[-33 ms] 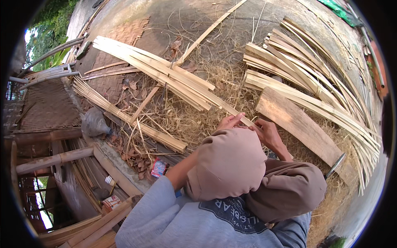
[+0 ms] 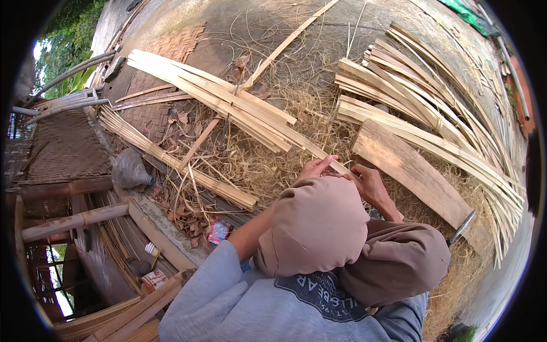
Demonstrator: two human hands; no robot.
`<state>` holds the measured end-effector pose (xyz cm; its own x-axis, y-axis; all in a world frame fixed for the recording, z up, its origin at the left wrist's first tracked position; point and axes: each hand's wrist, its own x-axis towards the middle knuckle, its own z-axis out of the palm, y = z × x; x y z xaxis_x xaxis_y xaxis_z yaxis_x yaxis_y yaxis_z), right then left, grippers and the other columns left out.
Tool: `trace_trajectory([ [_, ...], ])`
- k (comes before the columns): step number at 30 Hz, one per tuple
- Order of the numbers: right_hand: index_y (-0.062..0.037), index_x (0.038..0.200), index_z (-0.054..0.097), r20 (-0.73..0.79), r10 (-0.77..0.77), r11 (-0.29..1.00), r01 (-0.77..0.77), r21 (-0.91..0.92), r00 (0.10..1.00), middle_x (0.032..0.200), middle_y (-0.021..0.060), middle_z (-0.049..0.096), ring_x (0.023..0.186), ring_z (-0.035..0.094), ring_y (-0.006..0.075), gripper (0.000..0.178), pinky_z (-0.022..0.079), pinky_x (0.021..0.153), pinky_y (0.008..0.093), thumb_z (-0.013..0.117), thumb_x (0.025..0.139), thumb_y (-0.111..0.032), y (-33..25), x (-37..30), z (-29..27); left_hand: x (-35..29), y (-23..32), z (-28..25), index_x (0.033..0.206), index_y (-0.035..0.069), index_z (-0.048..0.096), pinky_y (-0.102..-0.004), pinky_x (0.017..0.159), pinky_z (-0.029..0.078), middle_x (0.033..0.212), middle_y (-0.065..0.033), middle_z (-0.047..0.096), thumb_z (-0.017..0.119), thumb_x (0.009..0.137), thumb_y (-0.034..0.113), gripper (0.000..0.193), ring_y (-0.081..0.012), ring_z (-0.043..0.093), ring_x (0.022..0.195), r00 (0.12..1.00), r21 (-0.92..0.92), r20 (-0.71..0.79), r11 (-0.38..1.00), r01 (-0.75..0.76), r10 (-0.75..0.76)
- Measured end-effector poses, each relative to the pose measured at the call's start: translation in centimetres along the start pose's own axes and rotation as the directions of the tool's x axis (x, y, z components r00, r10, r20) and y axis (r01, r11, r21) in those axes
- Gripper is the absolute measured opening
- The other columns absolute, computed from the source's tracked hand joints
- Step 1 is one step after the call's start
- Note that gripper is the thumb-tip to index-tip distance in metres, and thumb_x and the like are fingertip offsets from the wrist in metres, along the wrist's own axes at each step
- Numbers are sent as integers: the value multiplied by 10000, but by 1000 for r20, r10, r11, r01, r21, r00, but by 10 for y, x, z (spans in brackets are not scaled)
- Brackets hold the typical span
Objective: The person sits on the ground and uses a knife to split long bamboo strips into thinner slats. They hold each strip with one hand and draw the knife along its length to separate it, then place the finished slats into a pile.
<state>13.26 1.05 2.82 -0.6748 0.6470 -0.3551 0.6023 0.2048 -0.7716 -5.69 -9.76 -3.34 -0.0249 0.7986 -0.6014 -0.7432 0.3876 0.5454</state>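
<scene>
A pale bamboo strip runs from a bundle of similar strips to my hands. My left hand is closed on it, thumb on top, just beyond my left knee in brown cloth. Close by on the right, my right hand has its fingers curled around the strip's near end. That end partly disappears behind the fingers and the knee. Whether a small tool is also in the right hand is hidden. Curly bamboo shavings lie under and around both hands.
Right of my hands lies a wooden plank with a narrow dark metal thing at its near end. Bamboo strips fan out farther right. Another bundle, a clear plastic jug and a small red-blue packet lie left.
</scene>
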Motion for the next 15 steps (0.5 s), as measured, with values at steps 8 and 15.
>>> trace_trajectory([
  [8,-21,1040,702,104,165,984,-157,-83,981,783,129,725,717,699,253,377,527,670,381,643,1007,-392,21,-23,-41,20,49,-24,1246,59,637,-322,800,631,1136,-113,733,601,1060,350,348,-193,718,885,971,-11,-187,988,-154,150],
  [15,-10,953,689,172,154,951,-193,242,973,662,5,601,577,541,95,384,432,537,302,604,1047,-373,27,-29,-36,16,85,-60,1271,60,616,-331,869,605,1201,-107,704,626,1048,316,339,-196,688,969,946,36,-245,977,-211,214],
])
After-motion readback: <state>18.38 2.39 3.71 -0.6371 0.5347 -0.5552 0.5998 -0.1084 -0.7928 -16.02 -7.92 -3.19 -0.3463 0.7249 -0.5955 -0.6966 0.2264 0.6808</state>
